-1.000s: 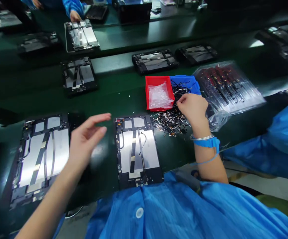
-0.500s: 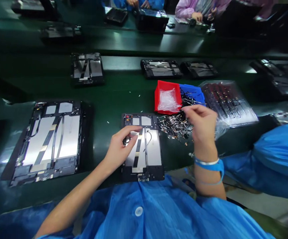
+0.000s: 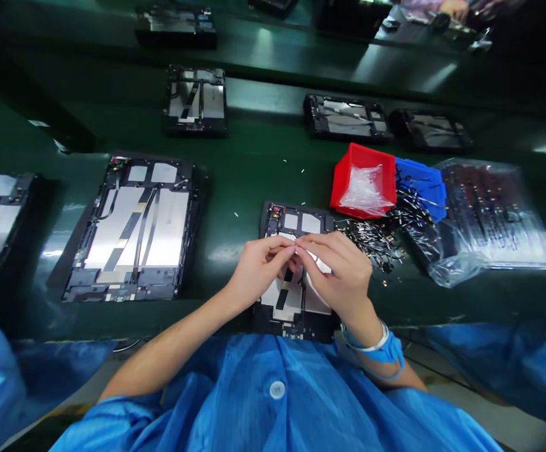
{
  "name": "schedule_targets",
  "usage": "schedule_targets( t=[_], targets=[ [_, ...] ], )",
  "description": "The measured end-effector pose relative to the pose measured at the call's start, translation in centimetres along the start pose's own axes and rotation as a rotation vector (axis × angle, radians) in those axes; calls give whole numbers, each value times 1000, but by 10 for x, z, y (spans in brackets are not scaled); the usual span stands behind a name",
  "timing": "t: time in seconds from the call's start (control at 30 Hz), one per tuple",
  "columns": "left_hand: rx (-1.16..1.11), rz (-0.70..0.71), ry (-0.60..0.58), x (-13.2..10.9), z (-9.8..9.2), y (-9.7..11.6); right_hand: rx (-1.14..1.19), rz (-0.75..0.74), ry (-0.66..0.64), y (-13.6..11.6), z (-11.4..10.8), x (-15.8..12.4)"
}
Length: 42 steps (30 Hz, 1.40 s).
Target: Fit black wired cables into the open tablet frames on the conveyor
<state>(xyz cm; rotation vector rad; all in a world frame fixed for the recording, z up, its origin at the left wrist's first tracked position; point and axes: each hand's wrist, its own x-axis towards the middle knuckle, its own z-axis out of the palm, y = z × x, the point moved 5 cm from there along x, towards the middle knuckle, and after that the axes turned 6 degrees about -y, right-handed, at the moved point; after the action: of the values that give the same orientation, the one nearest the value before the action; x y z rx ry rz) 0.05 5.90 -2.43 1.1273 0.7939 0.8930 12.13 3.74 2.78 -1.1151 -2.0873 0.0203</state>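
Note:
Both hands meet fingertip to fingertip above an opened tablet body (image 3: pixel 294 311) with a silver back plate and black ribbon cables, lying in front of me. My left hand (image 3: pixel 256 270) is closed in a pinch of thumb and forefinger. My right hand (image 3: pixel 343 270), with a blue band at its wrist, pinches at the same spot. Whatever sits between the fingertips is too small to make out. The hands cover the middle of the tablet. Just right of it lies a loose pile of small black and metallic cable parts (image 3: pixel 371 243).
A red bin (image 3: pixel 341 182) of clear plastic pieces stands beside a blue bin (image 3: pixel 430 182) of black cables. Further right are a clear tray (image 3: pixel 522 232) and a crumpled plastic bag (image 3: pixel 458 269). Another opened tablet (image 3: pixel 98 251) lies left; several more lie further back.
My right hand has come from the cable pile leftward to the tablet and met my left hand. The left fingers have closed into a pinch. The camera view has shifted.

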Motion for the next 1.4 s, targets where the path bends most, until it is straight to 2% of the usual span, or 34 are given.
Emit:
schedule_targets(
  t=[0.2,0.33,0.4,0.5,0.53,0.6,0.67,0.73,0.77,0.87,0.93,1.0,1.1,1.3,1.4],
  targets=[
    [116,16,-3,0,1,-2,-122,-89,-71,2,-3,2],
    [210,51,40,-1,-2,0,-152,-93,-99,-4,1,2],
    [187,7,30,-1,-2,-3,-126,-80,-117,0,1,4],
    [31,-161,-23,0,-1,-14,-147,11,-78,30,-10,11],
    [-35,-212,-31,1,-1,-17,-200,76,-37,47,-17,14],
    [-144,-270,-22,3,-2,-21,-389,303,62,83,-32,17],
    [-206,-283,13,5,-4,-21,-545,422,53,103,-38,18],
    [-234,-284,49,6,-6,-20,-501,352,42,94,-34,17],
    [-244,-283,56,6,-7,-20,-404,246,49,80,-30,16],
    [-265,-245,32,6,-6,-20,-51,-20,-139,29,-4,8],
    [-279,-199,7,6,-5,-20,-8,-103,-207,7,8,3],
    [-286,-163,-18,5,-3,-20,-33,-122,-234,0,14,2],
    [-246,-128,-66,3,0,-19,-72,-114,-245,6,13,3],
    [184,-14,-38,-3,-1,-13,-202,-168,-278,-2,16,4],
    [207,-38,-43,-1,-2,-16,-234,-167,-311,-7,18,7]
  ],
)
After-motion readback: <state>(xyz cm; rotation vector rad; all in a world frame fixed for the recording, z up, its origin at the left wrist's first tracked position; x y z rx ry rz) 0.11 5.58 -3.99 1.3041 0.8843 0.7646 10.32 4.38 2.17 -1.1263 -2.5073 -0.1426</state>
